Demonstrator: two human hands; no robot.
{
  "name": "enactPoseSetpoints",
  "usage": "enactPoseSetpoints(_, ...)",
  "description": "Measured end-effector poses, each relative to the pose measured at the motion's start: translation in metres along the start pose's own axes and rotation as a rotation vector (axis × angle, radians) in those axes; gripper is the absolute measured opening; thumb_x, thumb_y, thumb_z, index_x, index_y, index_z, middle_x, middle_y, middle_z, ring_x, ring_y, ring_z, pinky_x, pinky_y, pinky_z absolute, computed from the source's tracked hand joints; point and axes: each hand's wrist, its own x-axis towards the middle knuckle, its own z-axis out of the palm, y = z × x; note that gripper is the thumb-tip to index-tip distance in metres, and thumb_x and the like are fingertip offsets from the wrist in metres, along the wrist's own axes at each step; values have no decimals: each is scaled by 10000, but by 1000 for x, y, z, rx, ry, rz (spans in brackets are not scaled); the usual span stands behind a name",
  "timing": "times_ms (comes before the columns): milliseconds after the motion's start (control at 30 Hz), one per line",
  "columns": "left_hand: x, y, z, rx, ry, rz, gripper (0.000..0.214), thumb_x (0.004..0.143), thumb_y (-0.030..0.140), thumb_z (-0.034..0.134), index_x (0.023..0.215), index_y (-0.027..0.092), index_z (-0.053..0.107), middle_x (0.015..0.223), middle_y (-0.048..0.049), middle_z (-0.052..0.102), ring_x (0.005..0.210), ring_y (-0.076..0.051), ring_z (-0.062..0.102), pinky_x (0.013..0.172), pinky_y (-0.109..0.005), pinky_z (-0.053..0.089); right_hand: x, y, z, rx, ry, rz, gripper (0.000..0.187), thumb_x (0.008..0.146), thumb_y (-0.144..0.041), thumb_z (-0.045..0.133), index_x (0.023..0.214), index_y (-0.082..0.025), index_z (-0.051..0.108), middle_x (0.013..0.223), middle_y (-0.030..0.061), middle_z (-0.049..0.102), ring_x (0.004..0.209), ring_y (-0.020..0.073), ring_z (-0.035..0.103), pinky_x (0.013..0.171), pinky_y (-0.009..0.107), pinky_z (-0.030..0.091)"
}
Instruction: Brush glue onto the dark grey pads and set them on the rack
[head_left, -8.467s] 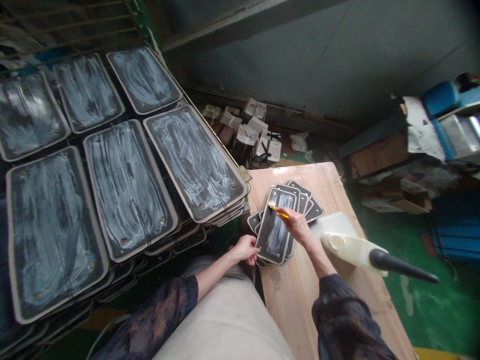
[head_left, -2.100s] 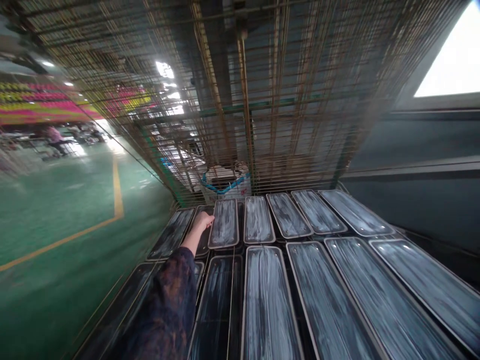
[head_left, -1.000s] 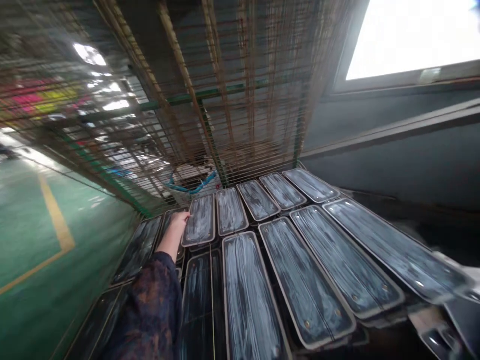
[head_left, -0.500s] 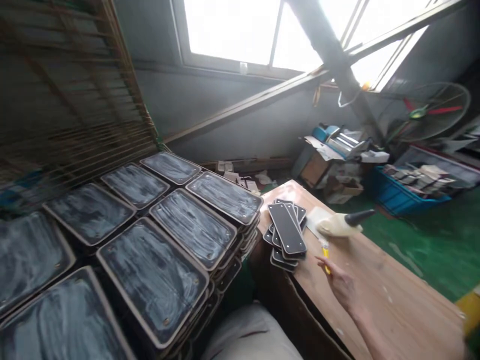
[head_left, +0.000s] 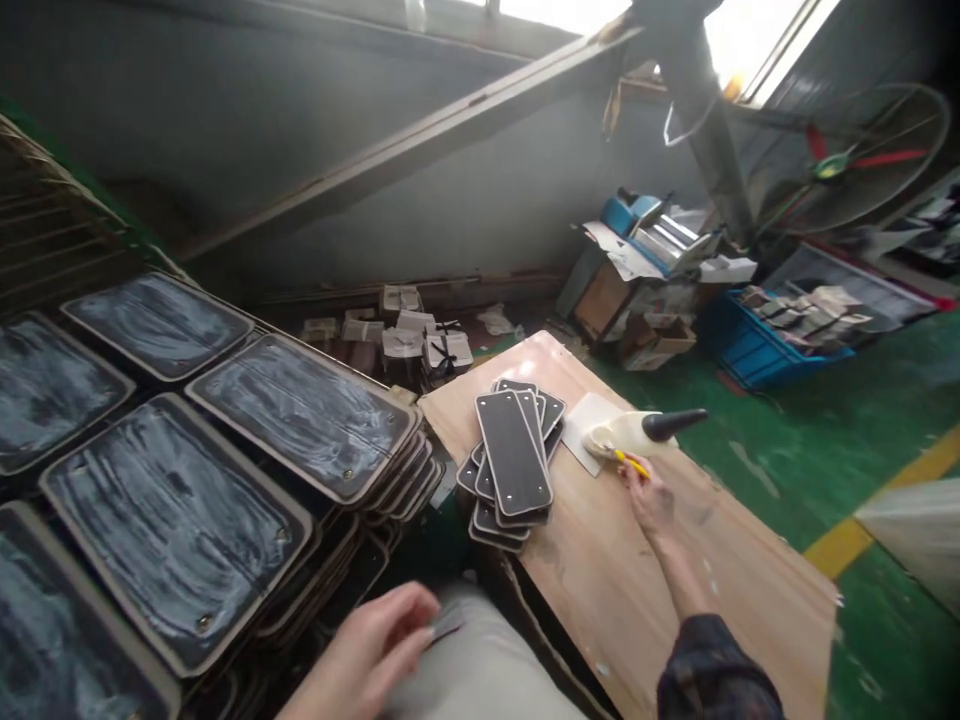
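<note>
My right hand is closed around a thin yellow-handled brush. The brush's far end reaches the mouth of a cream plastic bottle, which lies on its side with its black end to the right. Under that mouth is a white sheet. Left of it on the wooden table rests a fanned pile of narrow black panels with studs at the corners. My left hand hovers above my light trouser leg, loosely curled, thumb apart, with nothing visible in it.
Stacks of larger black panels with streaky whitish coating fill the left side. Bundled pieces lie by the wall. Beyond the table stand a blue crate, a cardboard box and a large fan on the green floor.
My right hand has moved the brush up and left to the bottle's mouth. My left hand has come into view at the bottom. The view has turned right and downward.
</note>
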Motion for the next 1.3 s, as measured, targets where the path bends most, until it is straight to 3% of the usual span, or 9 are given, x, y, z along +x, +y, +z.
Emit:
enactPoseSetpoints(67,42,-2,32,-46,-62,-20,184,823,346,606,835,164,581,668,11,588,581,-119,586,523,-216,460,18,11,11,-48,-27,-23,625,932,-655,290,1108,-163,631,870,105,690,742,245,659,634,299,496)
enactPoseSetpoints(167,106,-12,74,-239,-47,-279,228,801,349,610,877,157,512,644,10,574,491,-138,607,428,-214,434,42,26,28,-98,-75,-51,620,937,-637,276,1066,-166,658,866,110,687,725,248,646,631,305,477)
enactPoseSetpoints(300,151,-22,101,-312,81,-392,222,824,296,601,920,156,458,653,7,570,498,-144,632,431,-210,462,60,44,51,-184,-117,-68,571,960,-565,275,1055,-157,664,840,119,681,660,241,621,585,302,441)
enactPoseSetpoints(500,170,-20,110,-363,144,-426,271,831,355,622,907,155,454,681,-9,586,545,-151,661,493,-235,524,64,59,59,-227,-149,-97,496,976,-504,293,1051,-175,656,889,105,683,662,229,621,571,295,433)
enactPoseSetpoints(800,193,-23,120,-345,156,-513,263,836,366,620,848,153,464,627,-37,623,534,-180,673,466,-241,535,45,56,34,-132,-244,-222,483,984,-526,285,1117,-220,634,1063,75,652,900,247,630,726,328,496)
enactPoseSetpoints(1000,202,-28,122,-282,245,-489,286,803,357,659,782,168,445,607,-40,634,485,-164,649,394,-197,484,27,44,17,-79,-200,-202,484,985,-549,298,1118,-204,610,1085,77,646,921,245,631,783,341,495)
enactPoseSetpoints(1067,205,-29,122,-287,257,-471,298,787,362,674,780,171,446,628,-47,650,492,-166,653,397,-201,488,25,39,15,-51,-165,-164,497,979,-561,303,1101,-190,612,1060,91,654,902,247,638,782,341,496)
enactPoseSetpoints(1167,207,-31,123,-298,254,-457,310,753,363,709,755,162,473,648,-62,664,504,-170,660,403,-202,491,25,32,18,101,-59,3,499,929,-603,402,1063,-173,615,930,99,680,821,253,657,746,337,503)
enactPoseSetpoints(1300,208,-30,121,-335,238,-449,281,750,330,712,736,144,503,648,-67,661,516,-167,663,411,-200,491,30,31,35,247,74,152,505,863,-619,511,1051,-156,588,802,87,680,747,252,668,694,331,520)
